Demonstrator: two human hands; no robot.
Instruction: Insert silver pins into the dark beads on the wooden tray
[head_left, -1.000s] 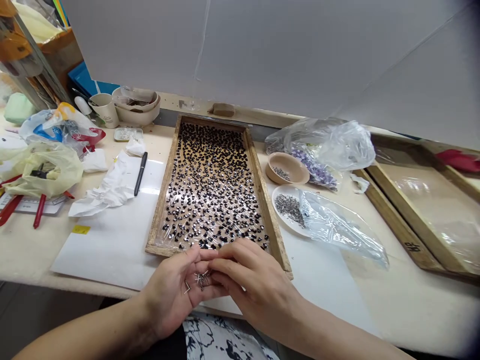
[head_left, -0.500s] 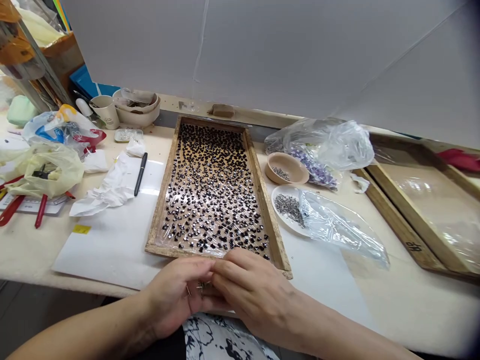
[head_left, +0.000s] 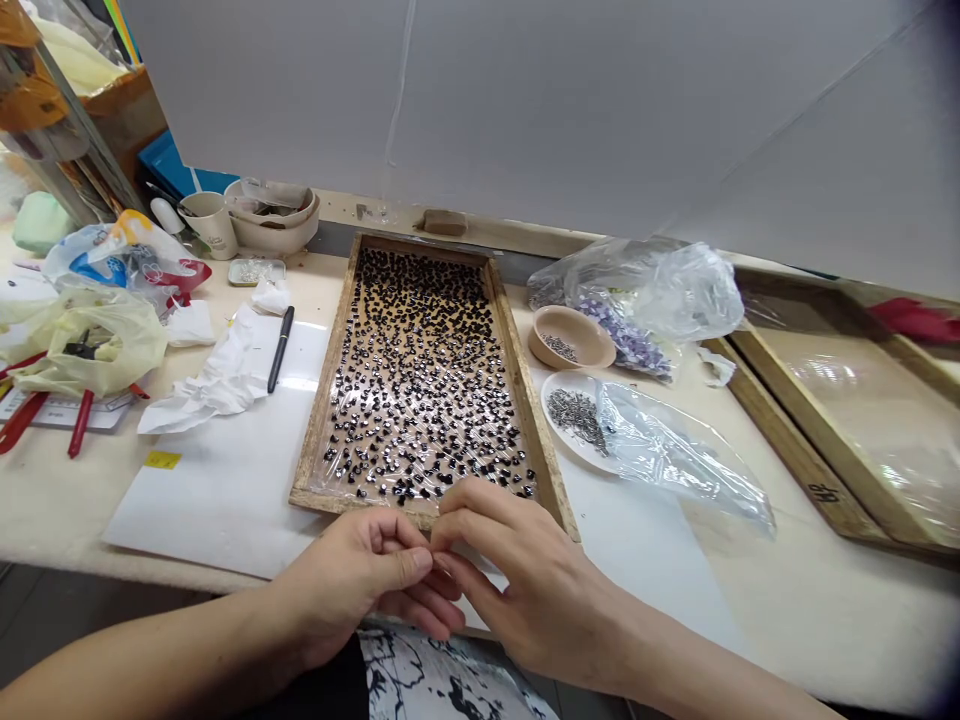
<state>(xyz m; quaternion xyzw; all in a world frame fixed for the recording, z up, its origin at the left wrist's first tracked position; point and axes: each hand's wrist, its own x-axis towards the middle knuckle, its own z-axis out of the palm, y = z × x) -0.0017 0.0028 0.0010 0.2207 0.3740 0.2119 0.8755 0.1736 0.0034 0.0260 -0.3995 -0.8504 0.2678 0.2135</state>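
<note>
My left hand is at the near end of a wooden tray, its thumb pressed against the curled fingers. My right hand meets it there, thumb and forefinger pinched together at the left fingertips. Whatever lies between the fingers is too small or hidden to make out. Behind the hands, the tray is lined with clear film, and many small glossy black pieces are spread over it, packed more tightly at the far end.
To the right are a white plate and a tan bowl with small metal pieces, clear plastic bags and another wooden frame. On the left lie a black pen, crumpled tissue, a yellowish bag and red-handled tools.
The fingers have shifted: my right hand has lifted slightly and opened out from over the left, and the two hands meet at the fingertips. Thin metal bits seen in my left palm are now hidden.
</note>
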